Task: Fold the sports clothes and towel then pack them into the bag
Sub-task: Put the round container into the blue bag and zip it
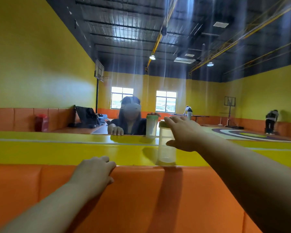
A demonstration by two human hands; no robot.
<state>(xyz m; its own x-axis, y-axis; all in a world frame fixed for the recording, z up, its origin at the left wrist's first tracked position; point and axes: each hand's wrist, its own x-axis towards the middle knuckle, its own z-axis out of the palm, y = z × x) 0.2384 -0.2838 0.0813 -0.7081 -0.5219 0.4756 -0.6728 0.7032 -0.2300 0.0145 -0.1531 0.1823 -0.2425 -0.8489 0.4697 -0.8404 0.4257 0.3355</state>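
Both forearms reach up from the bottom of the frame. On my feed the left hand (94,174), at lower centre, rests on the top edge of the orange padding (141,199). Its grip is loose, with the fingers bent over the lip and holding nothing. The right hand (183,133), right of centre, has a wide grip. Its fingers lie fairly straight across the green lid of the near bottle (165,153) and its thumb is against the clear side wall. I cannot tell whether it carries any weight.

That bottle stands upright, long axis vertical and lid up, at the near edge of the yellow counter (57,148). The far bottle (151,126) is of the same kind and stands upright at the far edge, just above and left of it in the frame. I cannot tell from this view where the clothes, towel and bag lie.

Across the counter a person in a headset (131,107) has one hand on the far edge and the other behind the far bottle. The hall has yellow walls with an orange band at the bottom and a dark ceiling. A basketball hoop (99,70) stands at middle left, two windows (122,100) sit in the end wall, and a red bin (41,122) is at left. Two people bend over at far right.
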